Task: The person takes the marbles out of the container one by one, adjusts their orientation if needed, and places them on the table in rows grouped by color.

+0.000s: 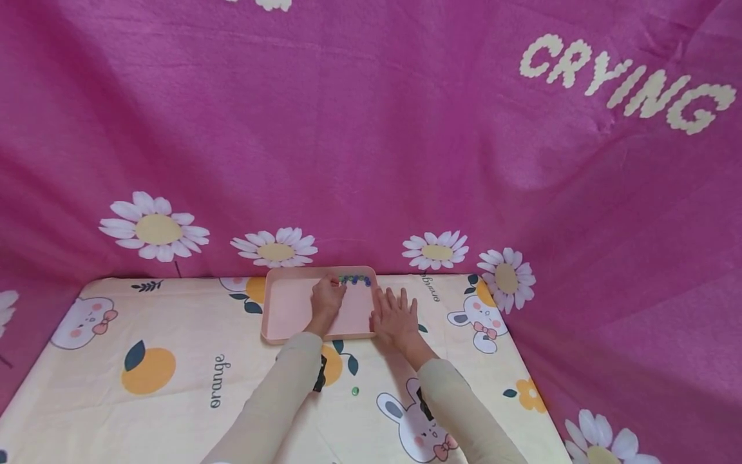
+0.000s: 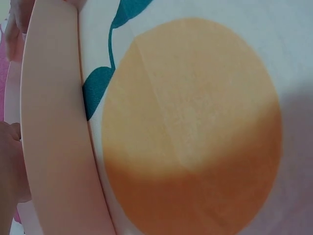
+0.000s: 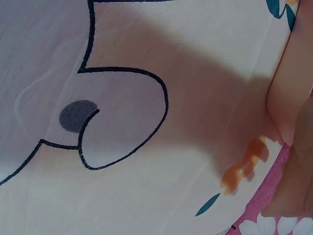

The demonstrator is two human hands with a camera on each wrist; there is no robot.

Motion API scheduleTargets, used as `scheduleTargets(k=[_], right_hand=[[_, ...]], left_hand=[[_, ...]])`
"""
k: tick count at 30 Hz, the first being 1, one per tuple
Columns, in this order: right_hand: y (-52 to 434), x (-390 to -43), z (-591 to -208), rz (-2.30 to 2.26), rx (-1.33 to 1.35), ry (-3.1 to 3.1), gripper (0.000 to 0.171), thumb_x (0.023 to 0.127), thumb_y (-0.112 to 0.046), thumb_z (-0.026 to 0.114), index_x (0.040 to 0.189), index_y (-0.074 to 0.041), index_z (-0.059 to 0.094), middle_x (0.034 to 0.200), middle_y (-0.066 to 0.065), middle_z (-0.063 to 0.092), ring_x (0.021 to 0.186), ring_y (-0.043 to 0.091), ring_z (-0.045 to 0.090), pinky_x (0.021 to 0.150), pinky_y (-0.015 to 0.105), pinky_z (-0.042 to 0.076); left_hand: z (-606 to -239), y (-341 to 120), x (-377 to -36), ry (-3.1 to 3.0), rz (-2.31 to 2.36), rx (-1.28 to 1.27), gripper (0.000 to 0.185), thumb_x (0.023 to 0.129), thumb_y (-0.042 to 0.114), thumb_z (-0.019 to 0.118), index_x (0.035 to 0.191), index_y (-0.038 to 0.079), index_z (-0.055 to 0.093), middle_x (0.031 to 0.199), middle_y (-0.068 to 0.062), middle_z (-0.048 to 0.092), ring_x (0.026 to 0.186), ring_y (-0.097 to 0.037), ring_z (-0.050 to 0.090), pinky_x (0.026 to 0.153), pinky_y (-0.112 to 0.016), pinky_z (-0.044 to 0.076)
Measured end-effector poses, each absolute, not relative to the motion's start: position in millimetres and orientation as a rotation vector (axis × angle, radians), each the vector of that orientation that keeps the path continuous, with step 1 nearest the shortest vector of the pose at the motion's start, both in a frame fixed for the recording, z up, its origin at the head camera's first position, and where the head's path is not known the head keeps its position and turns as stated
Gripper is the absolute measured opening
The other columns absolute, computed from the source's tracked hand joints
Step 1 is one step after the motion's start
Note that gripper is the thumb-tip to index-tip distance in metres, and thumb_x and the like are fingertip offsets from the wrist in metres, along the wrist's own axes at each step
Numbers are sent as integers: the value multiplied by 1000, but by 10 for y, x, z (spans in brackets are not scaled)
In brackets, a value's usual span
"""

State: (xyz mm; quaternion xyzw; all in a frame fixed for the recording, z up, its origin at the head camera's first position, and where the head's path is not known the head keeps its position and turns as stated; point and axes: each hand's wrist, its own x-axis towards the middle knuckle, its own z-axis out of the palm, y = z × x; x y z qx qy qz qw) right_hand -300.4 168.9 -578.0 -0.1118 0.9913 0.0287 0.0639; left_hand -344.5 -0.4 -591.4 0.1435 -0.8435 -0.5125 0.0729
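Observation:
A pink tray (image 1: 290, 309) lies on the printed cloth at the table's far side. A short row of small blue and green beads (image 1: 356, 280) sits along its far edge. My left hand (image 1: 333, 283) reaches into the tray with its fingers curled, and the tips pinch a small bead at the row's left end. My right hand (image 1: 396, 304) lies flat with fingers spread over the tray's right rim and the cloth beside it. The left wrist view shows the tray rim (image 2: 54, 122) up close. The right wrist view shows a tray corner (image 3: 293, 83).
A single green bead (image 1: 355, 390) lies on the cloth between my forearms. The table cloth (image 1: 145, 361) is cream with rabbit and orange prints. A pink flowered sheet (image 1: 371, 129) hangs close behind the tray and down the right side.

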Motion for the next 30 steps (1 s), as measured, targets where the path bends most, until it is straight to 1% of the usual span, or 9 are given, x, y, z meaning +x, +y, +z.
scheduleTargets(k=[7, 10, 15, 19, 25, 30], right_hand=[[1668, -2959, -5733, 74, -355, 3011, 65, 105, -45, 34, 161, -21, 12, 163, 9, 22, 147, 45, 12, 114, 65, 14], [1653, -2937, -5701, 105, -356, 3001, 66, 105, -46, 33, 161, -22, 10, 164, 9, 21, 147, 45, 12, 114, 65, 14], [1655, -2927, -5677, 134, -349, 2984, 66, 105, -46, 33, 162, -22, 9, 164, 8, 21, 148, 44, 11, 114, 64, 15], [1668, -2937, -5680, 144, -339, 2991, 66, 105, -46, 32, 162, -22, 8, 164, 8, 21, 148, 44, 11, 115, 63, 14], [1680, -2946, -5699, 106, -346, 3007, 66, 105, -45, 34, 162, -23, 8, 164, 9, 22, 147, 45, 12, 114, 64, 14], [1684, -2957, -5723, 124, -346, 3014, 67, 104, -46, 35, 162, -23, 8, 164, 8, 22, 147, 45, 12, 114, 65, 15]], left_hand=[[-5924, 5, -3472, -2544, -1555, 442, 13, 92, 10, 72, 98, 4, 64, 95, -13, 69, 86, -30, 61, 79, -43, 53], [-5920, 2, -3476, -2562, -1542, 443, 13, 92, 10, 73, 99, 3, 64, 96, -13, 69, 86, -30, 61, 79, -42, 54], [-5904, 5, -3478, -2587, -1524, 425, 13, 92, 10, 72, 99, 3, 64, 94, -13, 68, 85, -30, 61, 76, -41, 53], [-5892, 17, -3483, -2586, -1505, 398, 13, 92, 11, 73, 97, 3, 63, 92, -12, 67, 83, -29, 61, 75, -41, 53], [-5885, 28, -3483, -2576, -1445, 382, 13, 90, 10, 74, 93, 4, 63, 91, -12, 68, 83, -30, 62, 77, -43, 53], [-5871, 31, -3498, -2575, -1435, 380, 12, 90, 9, 74, 93, 2, 64, 93, -14, 68, 85, -31, 63, 79, -44, 53]])
